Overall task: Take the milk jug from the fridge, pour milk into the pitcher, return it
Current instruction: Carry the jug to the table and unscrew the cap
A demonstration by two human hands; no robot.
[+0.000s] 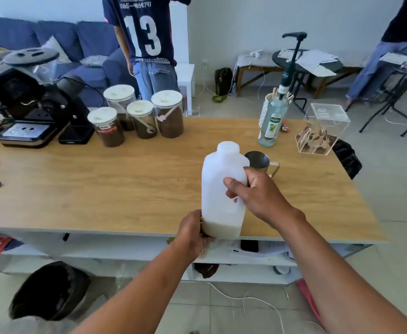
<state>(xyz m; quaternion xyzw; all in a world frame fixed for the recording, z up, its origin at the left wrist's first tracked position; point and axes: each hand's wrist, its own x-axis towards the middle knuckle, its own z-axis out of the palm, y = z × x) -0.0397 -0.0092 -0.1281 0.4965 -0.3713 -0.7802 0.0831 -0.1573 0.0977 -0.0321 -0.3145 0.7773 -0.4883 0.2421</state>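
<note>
A white translucent milk jug (pixel 218 189) is held upright above the near edge of the wooden table (pixel 101 184), its cap on and a little milk at the bottom. My right hand (pixel 255 196) grips its handle side. My left hand (pixel 194 233) holds the bottom corner. A steel pitcher (pixel 260 161) stands on the table just behind the jug, partly hidden by it. No fridge is in view.
Several lidded jars of brown powder (pixel 139 116), a coffee machine (pixel 28 104) and a grinder stand at the back left. A syrup bottle with pump (pixel 273 121) and a clear acrylic box (pixel 320 128) are at the back right. Two people stand beyond. A black bin (pixel 50 290) sits on the floor.
</note>
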